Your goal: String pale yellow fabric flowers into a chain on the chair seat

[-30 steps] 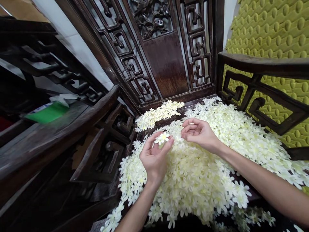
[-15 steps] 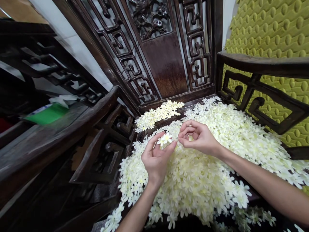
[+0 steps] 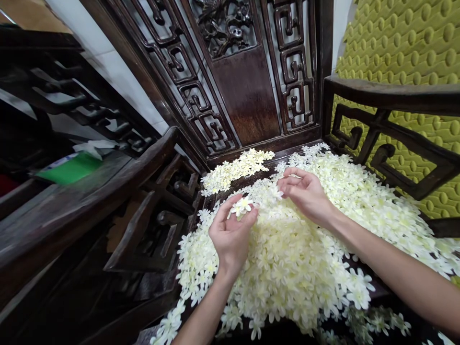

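Between the thumb and fingers of my left hand point(image 3: 232, 235) is a small white flower point(image 3: 241, 206) with a yellowish centre, possibly several layered together. My right hand point(image 3: 305, 194), a little to the right and higher, pinches another white flower piece point(image 3: 278, 193) at its fingertips. The two hands are apart. Beneath both spreads a large heap of loose white and cream flowers point(image 3: 283, 268) on the dark wooden chair seat. Behind them lies a smaller, separate patch of yellower flowers point(image 3: 235, 170) near the chair's back.
A carved dark wooden backrest point(image 3: 247, 96) rises behind the seat. Armrests stand at the left point(image 3: 143, 167) and right point(image 3: 395, 96). A yellow textured sheet point(image 3: 402, 48) is beyond the right armrest. A green packet point(image 3: 72, 167) rests on another wooden seat at left.
My right hand has moved right and slightly up, away from my left hand, and a white flower piece now shows at its fingertips. The left hand has shifted slightly left with its flower.
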